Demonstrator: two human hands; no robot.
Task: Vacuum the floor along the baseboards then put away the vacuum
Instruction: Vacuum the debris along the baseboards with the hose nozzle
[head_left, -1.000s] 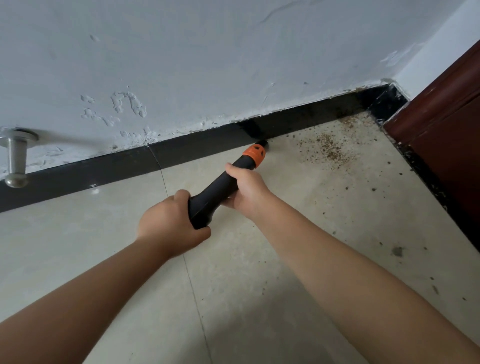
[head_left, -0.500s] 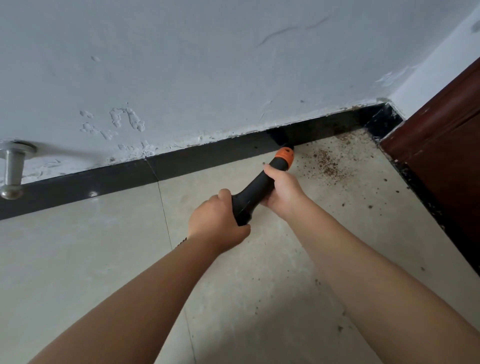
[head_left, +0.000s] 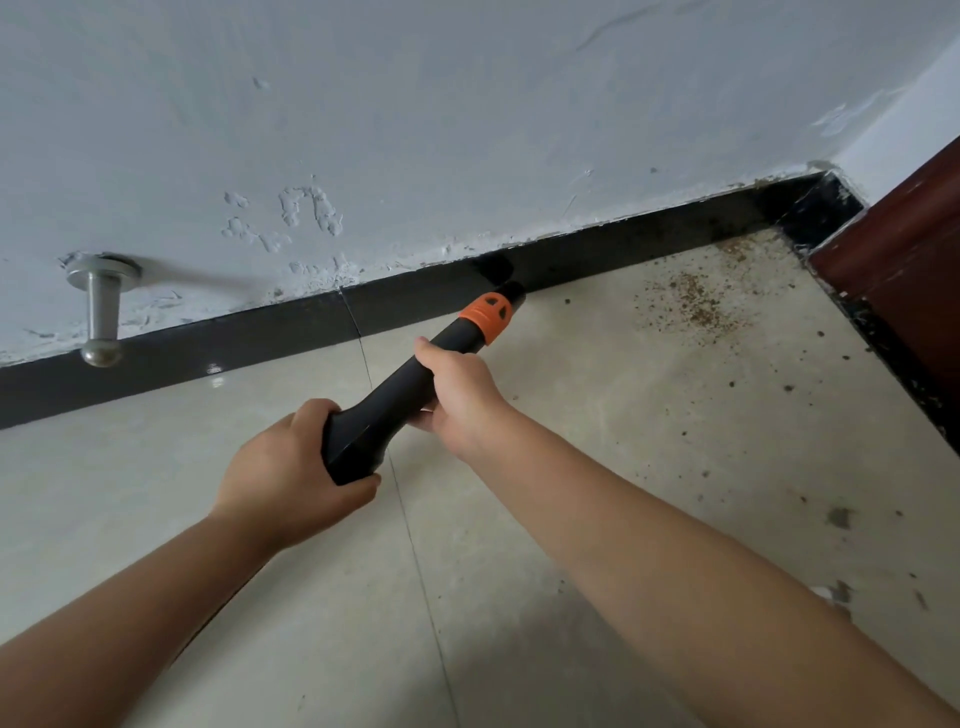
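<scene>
Hands share one tool: a black handheld vacuum wand with an orange collar slants from lower left up to upper right across the middle of the head view. The left hand grips the wide rear end of the wand, fingers curled under it and the thumb over the top. The right hand grips the narrower barrel further forward, just behind the orange collar, with the thumb lying along the upper side; its fingers are wrapped beneath and mostly hidden. Beyond the collar, the short black nozzle tip sits at the line where floor meets wall, touching or nearly touching the glossy black baseboard; which of the two cannot be told.

The baseboard runs along the foot of a white plastered wall with chipped, rough patches. The pale beige tiled floor shows a thin grout line passing under the wand. To the right of the nozzle, near the corner, lies a scatter of brown crumbs and grit, apart from the tip, with darker specks spread further across the tiles. A dark red-brown wooden door frame stands at the right edge. At the left, a brushed metal door stopper projects from the wall just above the baseboard.
</scene>
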